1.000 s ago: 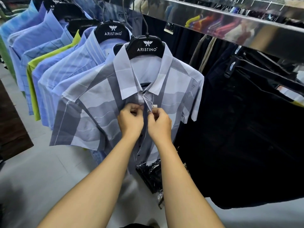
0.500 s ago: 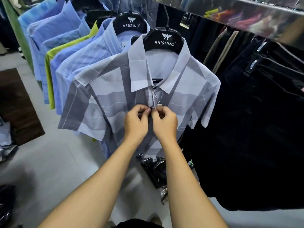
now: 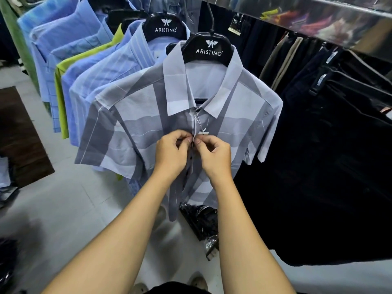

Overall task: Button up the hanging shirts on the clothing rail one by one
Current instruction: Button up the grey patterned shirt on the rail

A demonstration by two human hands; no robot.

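Head view: both hands (image 3: 194,152) pinch grey shirt (image 3: 135,132) placket.

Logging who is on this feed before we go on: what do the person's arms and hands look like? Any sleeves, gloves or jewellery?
The left forearm and right forearm are bare down to the frame's bottom edge; no sleeve shows. The left hand and right hand wear no gloves, and no watch, bracelet or ring is visible. The fingers have short, unpainted nails.
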